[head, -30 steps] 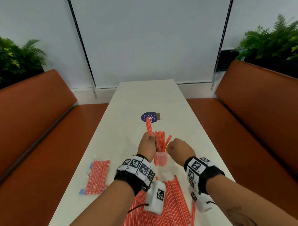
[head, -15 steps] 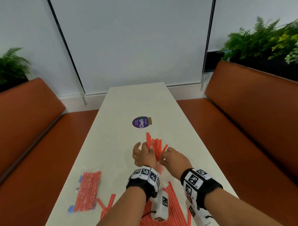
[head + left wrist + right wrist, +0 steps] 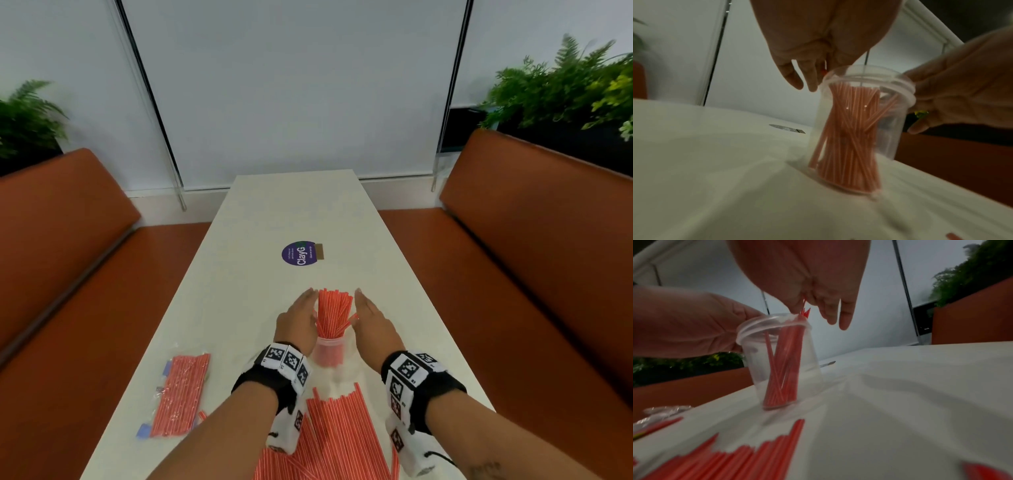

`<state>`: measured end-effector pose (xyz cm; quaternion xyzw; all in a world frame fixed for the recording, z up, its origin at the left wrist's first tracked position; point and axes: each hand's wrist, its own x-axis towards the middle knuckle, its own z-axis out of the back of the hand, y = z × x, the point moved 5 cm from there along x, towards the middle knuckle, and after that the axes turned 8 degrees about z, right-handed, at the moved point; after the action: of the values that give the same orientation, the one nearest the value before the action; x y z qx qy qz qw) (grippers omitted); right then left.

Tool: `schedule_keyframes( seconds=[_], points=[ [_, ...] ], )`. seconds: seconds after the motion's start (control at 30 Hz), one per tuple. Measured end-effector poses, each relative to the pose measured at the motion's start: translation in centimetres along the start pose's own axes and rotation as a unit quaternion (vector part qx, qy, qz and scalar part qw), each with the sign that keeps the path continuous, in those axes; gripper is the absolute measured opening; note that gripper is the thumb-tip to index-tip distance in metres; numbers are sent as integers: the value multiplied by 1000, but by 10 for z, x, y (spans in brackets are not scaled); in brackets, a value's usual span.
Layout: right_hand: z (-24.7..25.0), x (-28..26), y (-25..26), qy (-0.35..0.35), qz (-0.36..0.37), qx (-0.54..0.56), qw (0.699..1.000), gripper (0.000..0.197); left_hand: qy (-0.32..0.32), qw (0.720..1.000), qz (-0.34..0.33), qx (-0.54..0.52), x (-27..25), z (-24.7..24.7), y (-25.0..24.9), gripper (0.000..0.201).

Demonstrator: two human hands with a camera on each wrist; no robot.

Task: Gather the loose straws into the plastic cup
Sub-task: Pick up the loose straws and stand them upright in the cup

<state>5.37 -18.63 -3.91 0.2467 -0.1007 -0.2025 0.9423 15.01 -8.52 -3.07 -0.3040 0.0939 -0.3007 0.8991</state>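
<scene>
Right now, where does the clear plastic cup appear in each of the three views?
Head: the plastic cup is low at centre, between the two wrists, standing on the table.
Left wrist: the cup is just right of centre, upright.
Right wrist: the cup is left of centre, upright.
Shared landmark: the red straws in the cup, seen in all three views.

— Where are the hands?

— Lower centre of the head view, side by side. The left hand (image 3: 298, 322) sits a little left of centre, the right hand (image 3: 371, 322) a little right, palms turned toward each other.

— Fingers?

— Straight and together on both, pointing away from the camera toward the upper part of the frame.

— The arms?

— Both forearms rise from the bottom edge, each wrist wrapped in a black band with square-patterned markers.
</scene>
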Motion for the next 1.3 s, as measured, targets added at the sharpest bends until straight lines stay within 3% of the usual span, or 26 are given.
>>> schedule_keyframes(
  seconds=[0.23,0.33,0.5,0.67,0.87,0.93,1.07,1.2,1.3],
  points=[
    [-4,30,4,101,6,-22,995,56,-25,995,-35,91,1,0,-14,56],
    [8,39,11,52,16,-60,997,48,-23,999,-1,44,3,2,-11,56],
    [18,45,12,-17,-32,90,995,27,-52,998,44,-3,9,14,7,50],
    [25,47,24,-33,1,155,987,15,-71,991,51,-103,12,23,12,35],
    [43,58,46,-81,70,128,986,24,-75,982,69,-156,22,26,10,24],
    [42,59,52,-61,92,84,990,26,-66,985,76,-143,23,24,11,23],
    [21,56,49,16,95,1,995,31,-56,992,48,-98,16,19,9,35],
    [25,54,29,-58,25,60,996,40,-66,988,59,-125,8,16,15,53],
    [19,57,23,-17,38,98,994,55,-24,988,76,-130,10,10,16,62]
  ],
)
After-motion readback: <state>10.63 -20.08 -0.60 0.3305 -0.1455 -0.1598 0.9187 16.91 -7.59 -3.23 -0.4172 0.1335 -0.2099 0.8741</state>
